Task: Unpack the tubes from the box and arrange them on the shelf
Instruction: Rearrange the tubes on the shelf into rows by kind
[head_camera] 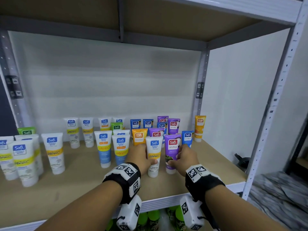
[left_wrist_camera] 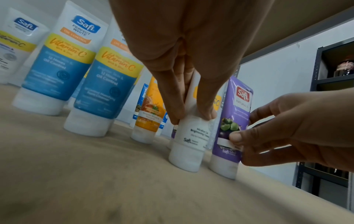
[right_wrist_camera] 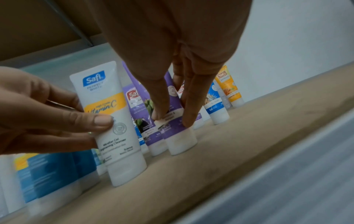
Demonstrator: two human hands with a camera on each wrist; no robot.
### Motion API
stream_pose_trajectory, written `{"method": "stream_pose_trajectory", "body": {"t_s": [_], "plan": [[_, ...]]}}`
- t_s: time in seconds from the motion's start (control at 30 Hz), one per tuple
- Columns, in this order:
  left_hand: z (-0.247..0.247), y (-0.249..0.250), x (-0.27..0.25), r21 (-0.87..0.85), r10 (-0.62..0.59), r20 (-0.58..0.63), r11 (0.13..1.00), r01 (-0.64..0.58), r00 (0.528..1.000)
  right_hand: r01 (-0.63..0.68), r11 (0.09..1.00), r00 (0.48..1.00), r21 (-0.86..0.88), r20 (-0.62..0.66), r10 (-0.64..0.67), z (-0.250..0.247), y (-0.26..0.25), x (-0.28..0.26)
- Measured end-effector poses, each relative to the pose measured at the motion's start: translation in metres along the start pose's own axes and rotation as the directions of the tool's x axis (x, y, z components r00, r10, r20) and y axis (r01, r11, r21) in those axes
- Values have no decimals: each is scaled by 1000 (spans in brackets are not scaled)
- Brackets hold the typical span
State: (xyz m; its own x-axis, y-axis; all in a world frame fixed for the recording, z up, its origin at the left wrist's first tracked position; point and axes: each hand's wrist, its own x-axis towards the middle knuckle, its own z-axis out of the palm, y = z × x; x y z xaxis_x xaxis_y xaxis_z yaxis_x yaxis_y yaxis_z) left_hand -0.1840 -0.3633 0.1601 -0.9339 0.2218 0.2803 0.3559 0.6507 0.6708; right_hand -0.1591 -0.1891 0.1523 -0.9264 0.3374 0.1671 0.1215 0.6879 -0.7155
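Many Safi tubes stand cap-down on the wooden shelf (head_camera: 83,189). My left hand (head_camera: 141,158) grips a white tube with a yellow Vitamin C band (head_camera: 154,152) (left_wrist_camera: 191,136) (right_wrist_camera: 114,121), which stands upright on the board. Just right of it, my right hand (head_camera: 183,157) pinches a purple Naturals tube (head_camera: 172,147) (left_wrist_camera: 229,121) (right_wrist_camera: 176,128), also standing on its white cap. The two tubes are side by side near the shelf's front right. No box shows in any view.
White-and-blue tubes (head_camera: 105,147) stand left of my hands, white-and-yellow ones (head_camera: 25,160) at far left. Orange, blue and purple tubes (head_camera: 156,129) crowd behind, and a lone orange tube (head_camera: 199,127) stands at back right. The shelf's right upright (head_camera: 266,122) is close.
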Motion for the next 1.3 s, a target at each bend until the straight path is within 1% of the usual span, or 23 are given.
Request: {"method": "stream_pose_trajectory", "body": {"t_s": [0.17,0.47,0.67,0.9,1.3], "plan": [[6,-3,12,-4,0,14,1000,0,1000,-29,998,999,-62,-27,28,2,-4,16],[13,-9,25,55,-3,21,999,2,1000,-88,986,996,-139,-44,82,12,-8,46],[14,-12,27,76,-5,15,997,4,1000,-96,985,995,-142,-45,90,15,-10,55],[16,-16,29,42,-10,27,999,9,1000,-112,978,993,-173,-54,104,18,-12,60],[19,-20,34,61,0,25,998,-1,1000,-125,981,992,-148,-54,118,18,-14,61]]}}
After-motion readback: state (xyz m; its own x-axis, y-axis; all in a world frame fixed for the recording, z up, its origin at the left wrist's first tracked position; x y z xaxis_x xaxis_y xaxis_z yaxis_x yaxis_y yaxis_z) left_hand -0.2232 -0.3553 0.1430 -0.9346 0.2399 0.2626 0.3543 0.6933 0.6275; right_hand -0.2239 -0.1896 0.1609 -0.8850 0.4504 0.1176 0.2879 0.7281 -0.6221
